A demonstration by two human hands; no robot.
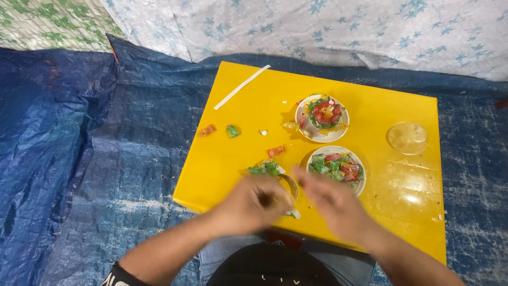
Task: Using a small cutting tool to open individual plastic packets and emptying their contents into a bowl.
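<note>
Nearest the camera: 1 dark-clothed lap at the bottom edge, with 2 bare forearms reaching up from it over the near edge of a yellow desk. Left hand, blurred, fingers curled inward over a small round metal-rimmed cup at the desk's near edge; whether its grip is closed on anything cannot be told. Right hand, also blurred, fingers extended toward the left hand, just beside the same cup and touching or overlapping the near rim of the near bowl; its grip looks loose, and no held item can be made out. Near bowl: 1 white bowl, filled with green and red wrapped candies. Far bowl: 1 white bowl behind it, holding red, green and yellow wrappers. Small heap of green wrapped candies on the desk, just beyond the left hand. Loose pieces on the desk: 1 orange candy, 1 green candy, 1 further orange candy near the left edge, 1 small white scrap. 1 white paper strip lying diagonally at the far left corner. 1 clear round lid toward the right side, well apart from the bowls. Beneath the desk: blue tarpaulin; beyond it, patterned cloth.
</note>
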